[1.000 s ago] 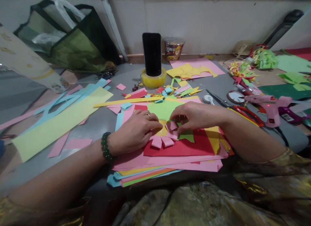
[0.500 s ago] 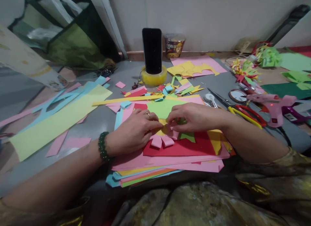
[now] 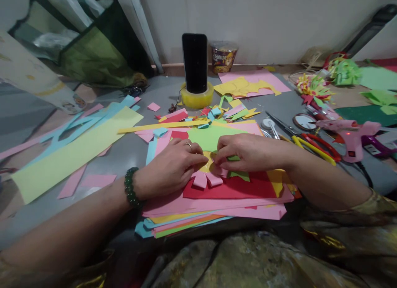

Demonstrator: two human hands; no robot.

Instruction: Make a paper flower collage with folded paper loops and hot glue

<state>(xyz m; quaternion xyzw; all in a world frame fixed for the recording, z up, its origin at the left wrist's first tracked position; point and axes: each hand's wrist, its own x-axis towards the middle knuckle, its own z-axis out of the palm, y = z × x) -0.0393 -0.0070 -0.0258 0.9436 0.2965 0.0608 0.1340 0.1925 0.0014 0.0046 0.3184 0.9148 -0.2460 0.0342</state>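
Note:
Between my hands lies a paper flower with a yellow centre (image 3: 206, 164) and looped pink petals (image 3: 207, 180). My left hand (image 3: 176, 162), with a ring and a green bead bracelet (image 3: 132, 187), holds the flower's left side, fingers curled and thumb side at the centre. My right hand (image 3: 248, 153) pinches at the flower's right edge, over a pink petal; its fingertips partly hide the grip. Green paper leaves (image 3: 240, 175) stick out beneath the right hand. Under the flower is a red sheet (image 3: 229, 189) on a stack of pink sheets (image 3: 186, 205).
Paper scraps (image 3: 214, 112) lie beyond the hands, before a phone (image 3: 195, 65) standing in a yellow tape roll (image 3: 197, 98). Scissors (image 3: 288, 129), yellow-and-red-handled pliers (image 3: 319, 147) and a pink glue gun (image 3: 352, 135) are at right. A pale green strip (image 3: 77, 153) lies left.
My right hand has shifted slightly at the flower's right edge, and more of the yellow centre shows. My left hand stays in place.

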